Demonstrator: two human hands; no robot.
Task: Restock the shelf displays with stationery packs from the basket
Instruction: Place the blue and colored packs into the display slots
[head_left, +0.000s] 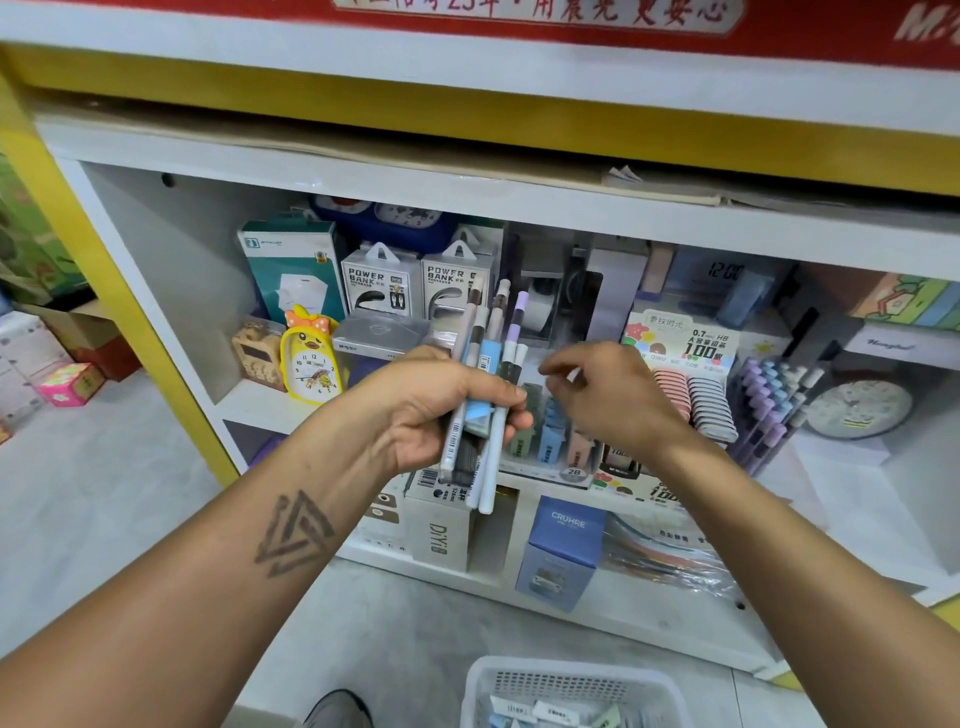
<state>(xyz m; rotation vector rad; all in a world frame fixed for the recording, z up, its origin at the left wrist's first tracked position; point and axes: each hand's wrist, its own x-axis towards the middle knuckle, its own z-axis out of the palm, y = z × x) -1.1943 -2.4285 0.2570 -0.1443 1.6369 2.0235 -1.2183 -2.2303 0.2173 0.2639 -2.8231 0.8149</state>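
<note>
My left hand (441, 405) grips a bundle of pastel pens (493, 332), upright in front of the white shelf (260, 402). Their tips point up and their lower ends stick out below my fist. My right hand (608, 395) hovers just right of the bundle with its fingers loosely curled and nothing in them. Behind it stands a display stand (696, 395) with lead-refill packs and rows of erasers. A white plastic basket (571, 686) with several small stationery packs sits on the floor at the bottom edge.
The shelf holds power bank boxes (382, 280), a yellow duck clock (309, 358), a teal box (293, 265), a rack of pastel pens (774, 410) and a round clock (857, 410). A blue CRUHRE box (563, 551) and a DIY box (439, 530) stand below. A shoe (337, 709) is near the basket.
</note>
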